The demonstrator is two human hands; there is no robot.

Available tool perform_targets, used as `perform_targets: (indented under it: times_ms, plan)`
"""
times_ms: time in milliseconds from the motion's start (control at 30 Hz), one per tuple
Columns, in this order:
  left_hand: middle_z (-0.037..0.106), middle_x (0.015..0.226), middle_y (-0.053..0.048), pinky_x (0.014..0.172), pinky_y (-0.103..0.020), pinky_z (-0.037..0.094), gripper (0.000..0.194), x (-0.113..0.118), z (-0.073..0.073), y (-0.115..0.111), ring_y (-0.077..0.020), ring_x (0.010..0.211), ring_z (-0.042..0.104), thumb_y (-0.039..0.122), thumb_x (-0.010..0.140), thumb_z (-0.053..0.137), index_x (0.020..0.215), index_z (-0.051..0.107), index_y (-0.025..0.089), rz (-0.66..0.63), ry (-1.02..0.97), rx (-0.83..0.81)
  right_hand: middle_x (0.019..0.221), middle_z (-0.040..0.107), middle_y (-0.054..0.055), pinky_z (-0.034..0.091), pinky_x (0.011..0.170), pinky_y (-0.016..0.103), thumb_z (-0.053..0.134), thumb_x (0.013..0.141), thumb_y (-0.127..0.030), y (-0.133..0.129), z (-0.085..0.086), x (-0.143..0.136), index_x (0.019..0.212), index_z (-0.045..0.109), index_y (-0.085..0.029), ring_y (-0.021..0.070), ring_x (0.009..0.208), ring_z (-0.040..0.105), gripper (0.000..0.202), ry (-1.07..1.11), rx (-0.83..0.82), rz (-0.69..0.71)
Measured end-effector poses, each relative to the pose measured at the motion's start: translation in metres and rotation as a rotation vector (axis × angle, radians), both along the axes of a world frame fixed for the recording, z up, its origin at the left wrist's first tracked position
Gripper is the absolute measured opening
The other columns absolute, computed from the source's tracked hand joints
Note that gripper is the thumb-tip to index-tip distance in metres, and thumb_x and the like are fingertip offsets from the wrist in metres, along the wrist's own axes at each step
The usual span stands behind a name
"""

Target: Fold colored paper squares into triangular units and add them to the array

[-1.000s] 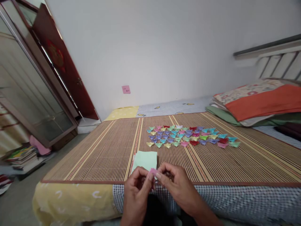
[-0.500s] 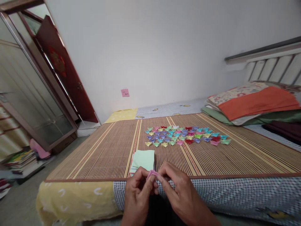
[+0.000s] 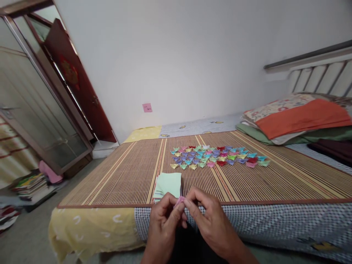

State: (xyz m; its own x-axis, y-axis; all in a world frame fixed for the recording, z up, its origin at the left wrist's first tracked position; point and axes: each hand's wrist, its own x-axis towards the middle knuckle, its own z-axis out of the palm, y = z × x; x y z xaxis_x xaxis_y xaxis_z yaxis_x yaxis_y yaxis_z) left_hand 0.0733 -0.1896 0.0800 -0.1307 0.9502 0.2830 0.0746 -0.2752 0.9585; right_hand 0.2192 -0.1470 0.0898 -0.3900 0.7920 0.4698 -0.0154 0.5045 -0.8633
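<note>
Okay, so watching through the head camera, I had a small folded piece of pink paper (image 3: pixel 180 200) up between my two hands, right by the near edge of the bed (image 3: pixel 93 222). My left hand (image 3: pixel 164 223) was pinching it with thumb and fingers (image 3: pixel 168 200), and my right hand (image 3: pixel 211 223) had its thumb and index finger pinched together at the paper's right side. Just behind that was a stack of square, pale green-topped paper sheets (image 3: pixel 169 183), sitting on a brown-and-tan striped mat (image 3: pixel 123 176). Farther back and to the right were rows of little multicoloured folded paper boats (image 3: pixel 213 159), packed pretty close together. Couldn't make out the pink paper's exact folds, too small.
</note>
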Motion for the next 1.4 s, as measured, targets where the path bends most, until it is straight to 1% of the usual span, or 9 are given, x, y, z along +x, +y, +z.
perform_targets:
  times_ms: [100,200,367,467,600,733,1133,1300,1400]
  plan:
    - [0.064,0.063,0.0,0.055,-0.022,0.046,0.035,0.001,0.0,0.0,-0.0125,0.054,0.059,0.048,0.093,0.069,0.077,0.062,0.018,-0.059,-0.089,-0.049,0.069,0.061,-0.001,0.044,0.064,0.026,0.051,0.104,-0.039,-0.001,-0.001,0.002,0.075,0.056,-0.021,0.0147,0.066,0.059,0.035,0.01,-0.051,0.074]
    - [0.065,0.063,-0.001,0.055,-0.022,0.047,0.036,0.004,-0.001,-0.001,-0.0131,0.055,0.06,0.049,0.093,0.068,0.076,0.063,0.018,-0.045,-0.099,-0.042,0.072,0.062,-0.001,0.045,0.067,0.026,0.051,0.105,-0.04,-0.003,-0.001,0.005,0.076,0.056,-0.021,0.0145,0.068,0.06,0.035,-0.007,-0.077,0.135]
    - [0.064,0.062,0.0,0.055,-0.022,0.047,0.037,0.003,-0.002,-0.001,-0.0124,0.054,0.059,0.049,0.094,0.066,0.075,0.063,0.018,-0.035,-0.068,-0.002,0.074,0.06,-0.002,0.044,0.07,0.026,0.048,0.107,-0.039,-0.003,-0.002,0.008,0.077,0.056,-0.022,0.0149,0.071,0.058,0.036,-0.004,-0.05,0.137]
    - [0.067,0.065,-0.002,0.054,-0.022,0.047,0.037,0.001,-0.002,0.001,-0.0125,0.052,0.06,0.05,0.097,0.061,0.08,0.063,0.018,-0.088,-0.103,-0.038,0.076,0.059,-0.001,0.043,0.071,0.027,0.044,0.107,-0.04,0.0,-0.005,0.013,0.078,0.055,-0.022,0.016,0.073,0.057,0.036,-0.079,-0.052,0.114]
    - [0.069,0.067,-0.002,0.047,-0.02,0.046,0.036,0.0,-0.001,0.003,-0.0121,0.048,0.062,0.052,0.093,0.067,0.089,0.062,0.017,-0.132,-0.174,-0.119,0.078,0.056,0.0,0.042,0.07,0.028,0.041,0.108,-0.042,0.003,-0.01,0.02,0.079,0.053,-0.022,0.0168,0.074,0.054,0.037,-0.187,-0.032,0.049]
    - [0.067,0.063,0.001,0.048,-0.02,0.048,0.034,0.003,0.0,0.002,-0.0127,0.049,0.063,0.052,0.093,0.067,0.095,0.059,0.018,-0.129,-0.213,-0.1,0.079,0.056,0.0,0.042,0.071,0.029,0.04,0.108,-0.04,0.002,-0.013,0.021,0.08,0.052,-0.022,0.0169,0.074,0.056,0.035,-0.194,0.002,0.02]
    - [0.065,0.077,0.002,0.054,-0.02,0.053,0.03,0.004,0.004,-0.003,-0.0108,0.057,0.068,0.044,0.09,0.075,0.091,0.059,0.018,-0.137,-0.2,-0.098,0.08,0.058,0.001,0.044,0.071,0.028,0.043,0.107,-0.029,0.0,-0.006,0.022,0.08,0.056,-0.022,0.0159,0.076,0.059,0.031,-0.204,0.098,0.01]
    - [0.064,0.07,0.003,0.05,-0.018,0.049,0.036,0.007,0.005,-0.003,-0.0104,0.054,0.066,0.05,0.088,0.075,0.088,0.059,0.017,-0.103,-0.189,-0.107,0.088,0.064,0.001,0.046,0.073,0.026,0.052,0.103,-0.023,0.001,-0.007,0.021,0.092,0.063,-0.021,0.0157,0.081,0.063,0.016,-0.135,0.151,-0.076]
    - [0.063,0.067,0.002,0.047,-0.017,0.045,0.037,0.007,0.005,-0.002,-0.0099,0.051,0.064,0.05,0.088,0.074,0.085,0.06,0.016,-0.084,-0.158,-0.116,0.088,0.065,0.001,0.047,0.075,0.026,0.053,0.102,-0.021,0.0,-0.007,0.021,0.092,0.066,-0.021,0.0159,0.083,0.064,0.017,-0.119,0.163,-0.071]
